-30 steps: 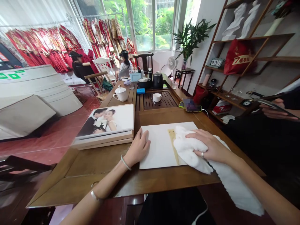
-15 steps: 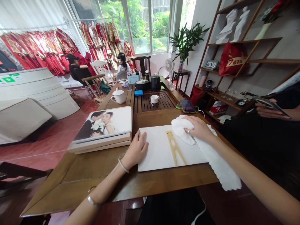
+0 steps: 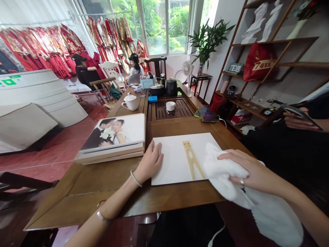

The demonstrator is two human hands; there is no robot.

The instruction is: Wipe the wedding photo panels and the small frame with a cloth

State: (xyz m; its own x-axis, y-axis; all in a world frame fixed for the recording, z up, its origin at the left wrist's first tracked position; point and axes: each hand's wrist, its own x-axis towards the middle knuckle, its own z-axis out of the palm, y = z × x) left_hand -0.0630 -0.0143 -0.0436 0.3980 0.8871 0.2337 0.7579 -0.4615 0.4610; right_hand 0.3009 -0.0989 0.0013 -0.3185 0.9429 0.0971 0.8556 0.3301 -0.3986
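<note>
A white rectangular board (image 3: 172, 157) lies flat on the brown wooden table (image 3: 108, 178). My left hand (image 3: 151, 159) rests on its left edge, fingers stretched out and holding nothing. On the board's surface is a pale yellow, two-legged flat shape (image 3: 190, 157) with a small animal head; whether it is printed or a loose piece I cannot tell. My right hand (image 3: 241, 169) is closed around a bunched white cloth (image 3: 223, 171) at the board's right side. The cloth covers the board's right end, and its loose tail hangs past the table edge below my forearm.
Left of the board is a stack of photo panels (image 3: 115, 133). Farther back stand a lidded white teapot (image 3: 130, 102), a tea tray (image 3: 159, 111) with a white cup (image 3: 170, 106), and a phone (image 3: 208, 116) on a cable. At right, another person's hand (image 3: 298, 118) holds a phone.
My right hand has moved right and toward me with the cloth, from the board's upper right to its right edge. My left hand stays on the board's left edge.
</note>
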